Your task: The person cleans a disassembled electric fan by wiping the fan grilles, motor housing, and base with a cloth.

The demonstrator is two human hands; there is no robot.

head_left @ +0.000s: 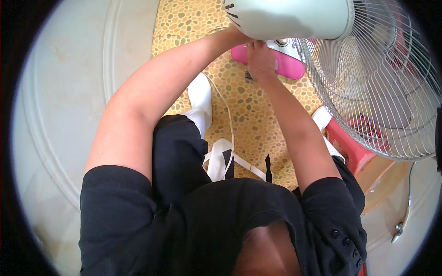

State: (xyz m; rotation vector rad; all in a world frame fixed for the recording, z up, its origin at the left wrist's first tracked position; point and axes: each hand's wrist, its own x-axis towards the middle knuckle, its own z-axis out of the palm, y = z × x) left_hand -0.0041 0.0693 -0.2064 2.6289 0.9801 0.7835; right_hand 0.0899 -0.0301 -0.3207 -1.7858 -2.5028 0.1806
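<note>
One black shirt (230, 202) faced one electric fan (294, 20); right hand (262, 60) curled by its pink base (291, 69), left hand (236, 37) partly hidden, grips indiscernible.

Electric fan (294, 20): its pale, rounded motor housing (299, 18) sits just beyond the right hand (261, 60); wire cage (373, 87) and grey blades (393, 101) extend rightward; pink-and-white base (290, 67) shows partly behind that hand.

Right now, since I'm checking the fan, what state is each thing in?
Fan blades: apparently motionless
Wire guard: around the blades
White cord: slack, curved
Pink base: partly hidden
Left hand: mostly hidden by the fan housing
Right hand: fingers curled, grip unclear
White boots: worn
</note>
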